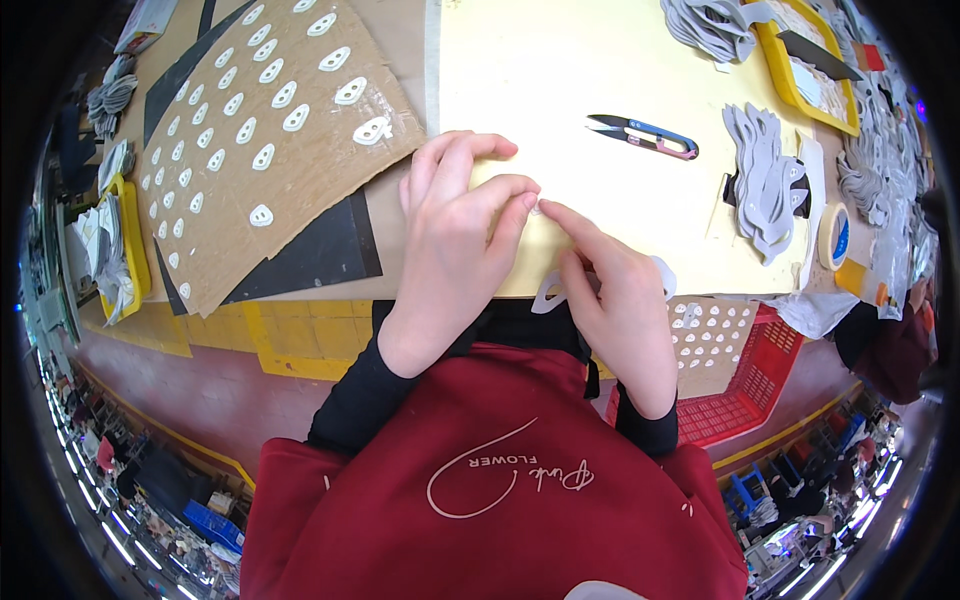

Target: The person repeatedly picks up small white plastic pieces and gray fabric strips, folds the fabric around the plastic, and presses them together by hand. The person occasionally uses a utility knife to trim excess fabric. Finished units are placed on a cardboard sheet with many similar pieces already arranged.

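Observation:
My left hand (pixel 445 235) is over the near edge of the pale yellow work surface, thumb and index fingertip pinched together. Whatever is in that pinch is too small to make out. My right hand (pixel 620 300) meets it with its index fingertip, the other fingers curled. A light grey curved cut piece (pixel 547 294) with an opening shows on both sides of the right hand, its middle hidden by the fingers. Beyond both hands lie thread snips (pixel 645 136) with dark blades and blue and pink handles.
At left, a brown cardboard sheet (pixel 320 190) carries rows of small white pieces. Grey cut pieces (pixel 765 190) lie at right beside a tape roll (pixel 833 237). Yellow trays (pixel 132 245) stand at both sides. Below the table edge is a red crate (pixel 745 400) with another studded sheet.

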A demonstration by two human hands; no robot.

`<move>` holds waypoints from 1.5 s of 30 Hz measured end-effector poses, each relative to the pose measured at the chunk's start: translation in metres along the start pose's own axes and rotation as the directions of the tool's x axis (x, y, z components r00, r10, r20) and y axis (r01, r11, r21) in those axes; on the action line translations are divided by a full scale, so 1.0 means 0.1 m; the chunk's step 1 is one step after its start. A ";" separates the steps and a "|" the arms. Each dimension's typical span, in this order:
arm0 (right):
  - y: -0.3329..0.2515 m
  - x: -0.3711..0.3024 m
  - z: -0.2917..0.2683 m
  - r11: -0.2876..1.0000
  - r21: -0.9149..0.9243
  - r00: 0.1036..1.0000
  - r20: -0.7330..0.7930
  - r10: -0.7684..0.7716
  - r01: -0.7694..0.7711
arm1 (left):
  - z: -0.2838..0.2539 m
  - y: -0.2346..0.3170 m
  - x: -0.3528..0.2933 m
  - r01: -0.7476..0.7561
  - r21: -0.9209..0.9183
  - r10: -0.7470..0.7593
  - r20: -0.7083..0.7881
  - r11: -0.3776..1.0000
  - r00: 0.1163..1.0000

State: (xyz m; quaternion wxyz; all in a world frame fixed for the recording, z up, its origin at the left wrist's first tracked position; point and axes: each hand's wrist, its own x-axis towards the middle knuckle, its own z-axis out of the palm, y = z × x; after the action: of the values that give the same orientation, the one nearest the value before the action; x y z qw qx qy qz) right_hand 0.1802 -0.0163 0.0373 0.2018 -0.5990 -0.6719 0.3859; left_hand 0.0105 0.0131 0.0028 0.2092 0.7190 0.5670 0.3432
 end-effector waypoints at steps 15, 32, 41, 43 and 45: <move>-0.02 -0.12 -0.14 0.981 0.176 0.997 0.005 0.079 -0.079 | -0.12 -0.08 0.24 -0.270 -0.087 0.283 0.264 0.959 0.922; -0.15 -0.09 0.10 0.596 0.799 0.977 -0.055 0.204 -0.079 | -0.35 0.03 0.10 0.477 -0.666 -0.157 0.482 0.573 0.862; -0.15 0.10 -0.25 0.938 0.339 0.997 -0.032 -0.071 0.077 | -0.39 0.08 0.15 0.455 -0.700 -0.059 0.511 0.550 0.858; -0.15 0.13 -0.21 0.830 0.558 0.997 -0.046 0.065 -0.028 | -0.31 0.14 0.08 0.532 -0.748 -0.175 0.507 0.396 0.844; -0.13 0.17 -0.14 0.648 0.753 0.980 -0.021 0.200 -0.116 | -0.25 0.17 0.00 0.555 -0.774 -0.241 0.502 0.304 0.831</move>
State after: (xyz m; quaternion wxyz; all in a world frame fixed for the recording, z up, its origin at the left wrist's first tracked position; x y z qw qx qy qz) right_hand 0.1789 0.0038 0.0529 0.4294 -0.5383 -0.3882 0.6124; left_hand 0.0035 0.0065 0.0311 0.7196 0.3675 0.4164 0.4169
